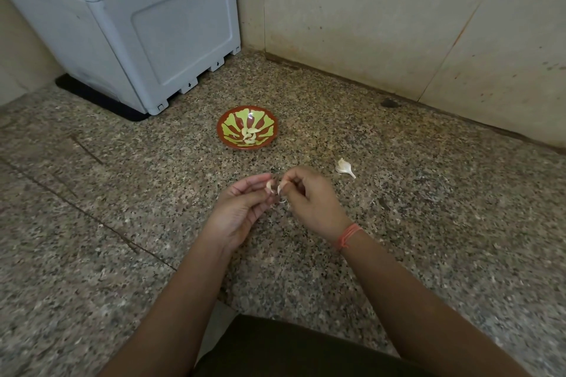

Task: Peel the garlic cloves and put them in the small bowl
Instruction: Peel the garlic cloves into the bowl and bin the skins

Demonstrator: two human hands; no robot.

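Curving cream garlic clove, white skin

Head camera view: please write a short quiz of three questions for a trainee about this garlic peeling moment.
1. True or false: the small bowl already holds peeled cloves.
2. Where does the loose garlic piece lie?
A) inside the bowl
B) on the counter, to the right of the bowl
C) to the left of the bowl
3. Fill in: the left hand and the right hand together pinch one garlic ____.

Key
1. True.
2. B.
3. clove.
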